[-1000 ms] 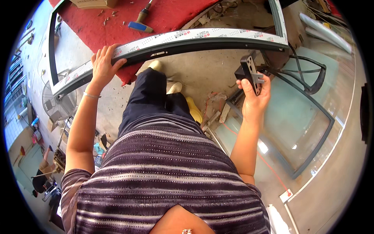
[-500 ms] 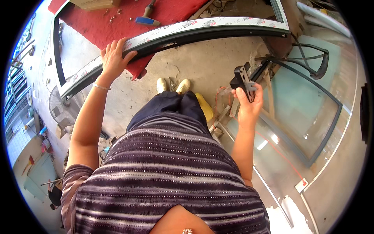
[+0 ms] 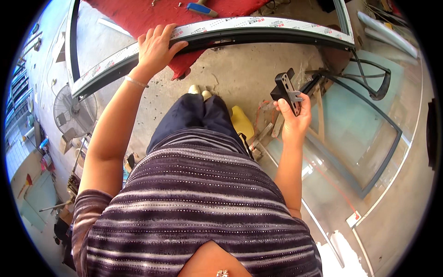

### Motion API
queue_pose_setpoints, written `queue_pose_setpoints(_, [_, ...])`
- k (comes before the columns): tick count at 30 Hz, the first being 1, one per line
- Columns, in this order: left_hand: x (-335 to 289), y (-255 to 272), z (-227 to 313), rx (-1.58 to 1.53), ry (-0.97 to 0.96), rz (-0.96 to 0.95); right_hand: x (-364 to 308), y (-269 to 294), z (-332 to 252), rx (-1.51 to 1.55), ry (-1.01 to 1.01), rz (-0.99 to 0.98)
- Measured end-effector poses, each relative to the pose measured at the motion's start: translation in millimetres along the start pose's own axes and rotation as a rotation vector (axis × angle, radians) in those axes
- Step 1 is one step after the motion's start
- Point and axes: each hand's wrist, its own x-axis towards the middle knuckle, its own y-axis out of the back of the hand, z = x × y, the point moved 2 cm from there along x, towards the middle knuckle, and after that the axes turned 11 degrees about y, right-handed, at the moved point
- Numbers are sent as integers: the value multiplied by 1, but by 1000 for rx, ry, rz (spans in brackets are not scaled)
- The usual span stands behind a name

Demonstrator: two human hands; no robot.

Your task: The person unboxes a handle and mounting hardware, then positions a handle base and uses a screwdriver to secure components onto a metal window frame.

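At the far left, the standing fan [image 3: 75, 108] is facing the floor beyond the left forearm. The left hand [image 3: 156, 48] is resting on the near rail of the large black-and-white frame [image 3: 230, 24], its fingers lying spread over the printed white film and its thumb bracing the dark near edge. It is keeping about the same spot on the rail, though hand and frame corner are now appearing farther right and higher than a second ago. Beneath the frame, the red cloth [image 3: 138, 13] is showing; the blue-ended mallet [image 3: 202, 9], fully in view a second ago, is now being cut by the upper rim.

The shoes [image 3: 194, 89], one stepping ahead a second ago, are now standing side by side, so the body is seemingly settling. Right of the yellow object [image 3: 242, 121], the black fitting [image 3: 286, 88] is hanging tilted above the floor, apart from the frame. The right hand [image 3: 295, 118] is pinching its lower end and grey metal piece between thumb and fingers. The gap to the rail is looking wider, so the two are apparently remaining unjoined. Farther right, glass panels [image 3: 362, 115] are lying just beyond.
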Motion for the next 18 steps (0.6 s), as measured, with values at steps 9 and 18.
queue_pose_setpoints(9, [0, -2, -5, -8, 21, -7, 5, -9, 9, 0, -17, -122])
queue_pose_setpoints(18, [4, 0, -5, 47, 0, -104, -9, -36, 5, 31, -12, -30])
